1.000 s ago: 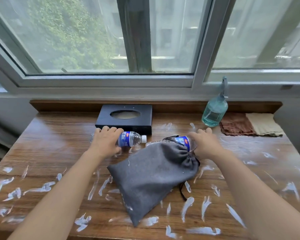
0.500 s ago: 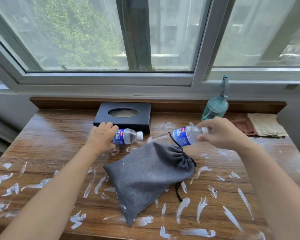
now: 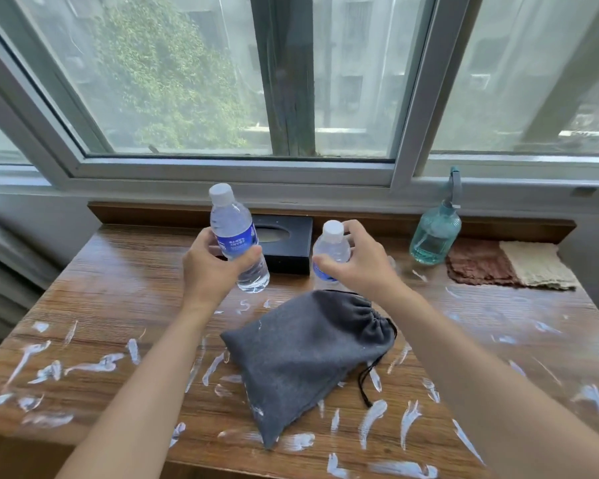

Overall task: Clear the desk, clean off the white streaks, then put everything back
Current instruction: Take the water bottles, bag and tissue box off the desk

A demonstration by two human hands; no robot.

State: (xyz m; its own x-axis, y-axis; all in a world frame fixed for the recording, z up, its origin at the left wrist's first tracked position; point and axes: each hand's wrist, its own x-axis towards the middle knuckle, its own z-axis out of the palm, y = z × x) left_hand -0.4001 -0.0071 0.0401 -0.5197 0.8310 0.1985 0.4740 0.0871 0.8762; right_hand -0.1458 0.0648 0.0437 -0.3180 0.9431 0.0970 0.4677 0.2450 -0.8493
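The fingers (image 3: 253, 252) of the left hand (image 3: 210, 271) are curled around the middle of a water bottle (image 3: 237, 240), over its blue label, and hold it upright and lifted above the counter (image 3: 125, 281). The right hand (image 3: 363, 264) grips a second water bottle (image 3: 331, 248) near its shoulder, fingers over the top side and thumb below; this one is also upright, but I cannot tell if its base touches the wood.

Just in front of both hands lies a grey drawstring pouch (image 3: 308, 354), flat on the counter, its gathered mouth towards the right. Behind the bottles is a black tissue box (image 3: 291, 257); further right stands a green spray bottle (image 3: 433, 236), with two folded cloths (image 3: 509, 267) beside it. White streaks (image 3: 90, 366) cover most of the near part of the wood.

I judge that the clearing step is in hand, and only at its beginning. The next move calls for carrying both bottles away from the counter and putting them down somewhere stable, then coming for the pouch and the box.
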